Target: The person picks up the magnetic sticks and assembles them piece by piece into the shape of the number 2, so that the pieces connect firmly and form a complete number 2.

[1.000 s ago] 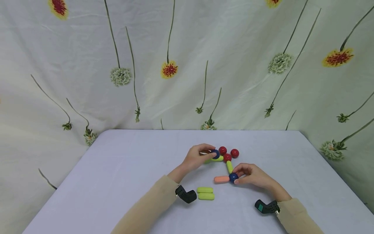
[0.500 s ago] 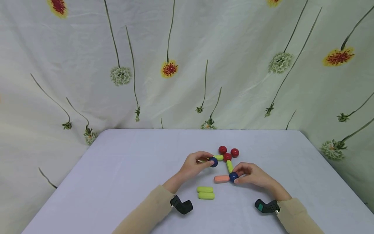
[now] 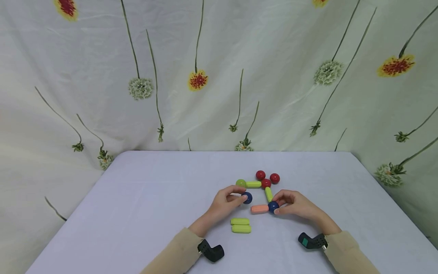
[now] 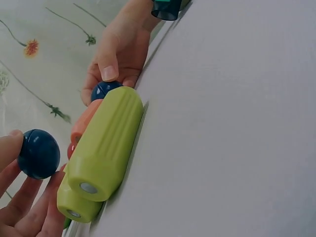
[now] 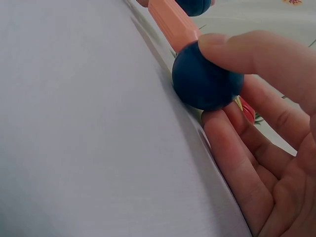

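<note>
while the fingers of the left hand (image 3: 224,201) pinch a blue ball (image 3: 248,198) near the free end of a salmon rod (image 3: 259,209), those of the right hand (image 3: 295,205) grasp a second blue ball (image 3: 273,207) — the one touching that rod's other end. from there a lime rod (image 3: 268,194) runs back to a red ball (image 3: 265,183), which a further lime rod (image 3: 253,184) links to a green ball (image 3: 241,183). two more red balls (image 3: 275,178) sit just behind — and nearer the person, a pair of lime rods (image 3: 241,229) lies side by side on the desk (image 3: 164,182).
</note>
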Available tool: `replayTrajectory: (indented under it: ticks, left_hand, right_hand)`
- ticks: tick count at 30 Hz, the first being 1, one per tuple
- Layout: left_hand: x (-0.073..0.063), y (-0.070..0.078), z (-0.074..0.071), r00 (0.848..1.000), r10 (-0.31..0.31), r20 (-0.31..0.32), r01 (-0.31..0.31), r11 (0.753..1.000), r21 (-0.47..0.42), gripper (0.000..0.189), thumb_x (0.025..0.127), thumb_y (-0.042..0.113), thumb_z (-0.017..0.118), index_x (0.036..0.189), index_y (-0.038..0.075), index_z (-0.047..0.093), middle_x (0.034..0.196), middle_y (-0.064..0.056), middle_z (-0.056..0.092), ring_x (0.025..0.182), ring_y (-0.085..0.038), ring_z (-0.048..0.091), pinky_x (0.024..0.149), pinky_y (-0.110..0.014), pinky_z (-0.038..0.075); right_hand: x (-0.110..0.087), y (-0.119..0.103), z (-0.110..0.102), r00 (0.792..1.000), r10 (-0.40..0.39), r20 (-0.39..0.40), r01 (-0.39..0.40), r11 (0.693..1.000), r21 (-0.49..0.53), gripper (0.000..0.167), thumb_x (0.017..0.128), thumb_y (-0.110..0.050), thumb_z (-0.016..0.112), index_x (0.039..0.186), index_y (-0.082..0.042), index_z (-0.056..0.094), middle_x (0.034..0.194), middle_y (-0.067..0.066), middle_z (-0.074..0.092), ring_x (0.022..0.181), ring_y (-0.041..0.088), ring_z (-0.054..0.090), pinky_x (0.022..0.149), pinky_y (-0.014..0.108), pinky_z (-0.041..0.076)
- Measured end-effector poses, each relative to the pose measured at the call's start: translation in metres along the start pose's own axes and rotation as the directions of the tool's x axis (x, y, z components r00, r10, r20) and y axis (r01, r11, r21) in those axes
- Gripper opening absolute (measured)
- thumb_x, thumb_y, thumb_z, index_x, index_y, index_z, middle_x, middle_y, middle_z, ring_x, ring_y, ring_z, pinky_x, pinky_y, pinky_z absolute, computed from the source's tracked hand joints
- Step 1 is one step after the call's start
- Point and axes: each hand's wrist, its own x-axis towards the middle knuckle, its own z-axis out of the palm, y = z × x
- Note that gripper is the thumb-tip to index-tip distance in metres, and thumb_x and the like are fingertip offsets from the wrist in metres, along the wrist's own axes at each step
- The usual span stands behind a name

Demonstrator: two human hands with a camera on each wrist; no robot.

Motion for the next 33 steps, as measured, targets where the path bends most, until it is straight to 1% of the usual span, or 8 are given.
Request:
replayTrajectory:
  ticks: [4,10,14,19,22,26,31,33]
  left_hand:
    - [-0.002,-0.002,0.000,1.000,-0.003,0.000,0.003,0.999,-0.033,0.037,0.089,0.021,0.066,0.118,-0.001,0.060,0.112,-0.010,0.061,0.087,-0.021,0.065,0.073,-0.024,0.050]
    - [-0.005,-0.005,0.000,1.000,-0.024,-0.004,0.024,0.999,-0.032,0.036,0.088,0.019,0.067,0.119,0.001,0.061,0.114,-0.010,0.060,0.093,-0.018,0.062,0.076,-0.023,0.050]
    - [-0.007,-0.004,0.000,1.000,-0.015,-0.019,0.014,0.999,-0.039,0.034,0.088,0.016,0.067,0.118,0.002,0.062,0.116,-0.013,0.059,0.094,-0.019,0.061,0.075,-0.022,0.050]
    - [-0.008,-0.005,0.001,0.999,-0.006,-0.049,0.006,1.000,-0.010,0.028,0.085,0.013,0.069,0.111,0.003,0.065,0.110,-0.010,0.060,0.088,-0.016,0.059,0.074,-0.022,0.049]
    - [-0.008,-0.005,0.001,0.999,-0.007,-0.051,0.007,1.000,0.008,0.023,0.084,0.012,0.070,0.106,0.004,0.066,0.104,-0.008,0.062,0.086,-0.014,0.058,0.074,-0.022,0.049]
    - [-0.011,0.005,0.000,1.000,0.005,-0.029,-0.005,1.000,0.012,0.020,0.083,0.007,0.069,0.102,0.000,0.063,0.098,-0.012,0.063,0.085,-0.017,0.059,0.075,-0.022,0.049]
    - [-0.018,0.025,-0.001,1.000,0.029,0.000,-0.029,0.999,0.019,0.024,0.083,0.001,0.065,0.104,-0.008,0.059,0.102,-0.020,0.060,0.088,-0.023,0.058,0.077,-0.023,0.048]
    - [-0.018,0.027,-0.001,1.000,0.030,0.004,-0.030,0.999,0.025,0.024,0.083,0.001,0.065,0.105,-0.009,0.059,0.103,-0.020,0.060,0.089,-0.023,0.057,0.078,-0.024,0.048]
  right_hand:
    - [0.000,0.000,0.000,1.000,-0.004,0.002,0.004,1.000,0.001,0.029,0.080,-0.010,0.073,0.105,0.000,0.062,0.099,0.012,0.062,0.090,0.023,0.057,0.077,0.024,0.048]
    - [0.000,-0.002,0.001,1.000,0.000,0.003,0.000,1.000,0.004,0.030,0.080,-0.010,0.073,0.105,0.001,0.061,0.098,0.013,0.062,0.089,0.023,0.057,0.075,0.024,0.049]
    - [-0.001,-0.003,0.001,1.000,0.004,0.001,-0.004,1.000,-0.002,0.030,0.080,-0.010,0.073,0.105,0.001,0.061,0.098,0.013,0.062,0.090,0.024,0.057,0.075,0.024,0.049]
    - [-0.001,-0.004,0.002,1.000,0.015,-0.008,-0.015,1.000,-0.001,0.030,0.080,-0.010,0.073,0.106,0.001,0.061,0.098,0.013,0.062,0.090,0.025,0.056,0.074,0.024,0.050]
    - [-0.002,-0.004,0.002,1.000,0.019,-0.011,-0.019,1.000,0.004,0.030,0.080,-0.010,0.074,0.106,0.001,0.061,0.098,0.012,0.062,0.090,0.025,0.056,0.074,0.024,0.050]
    - [-0.002,-0.005,0.002,1.000,0.019,-0.010,-0.019,1.000,0.001,0.031,0.080,-0.010,0.073,0.106,0.001,0.061,0.098,0.012,0.062,0.090,0.024,0.056,0.074,0.024,0.050]
    - [-0.002,-0.005,0.002,1.000,0.015,-0.008,-0.015,1.000,-0.002,0.031,0.080,-0.011,0.073,0.106,0.001,0.061,0.098,0.013,0.061,0.089,0.023,0.056,0.074,0.024,0.050]
    - [-0.002,-0.005,0.002,1.000,0.013,-0.008,-0.013,1.000,0.000,0.031,0.080,-0.011,0.074,0.106,0.002,0.061,0.098,0.013,0.061,0.089,0.023,0.056,0.074,0.024,0.050]
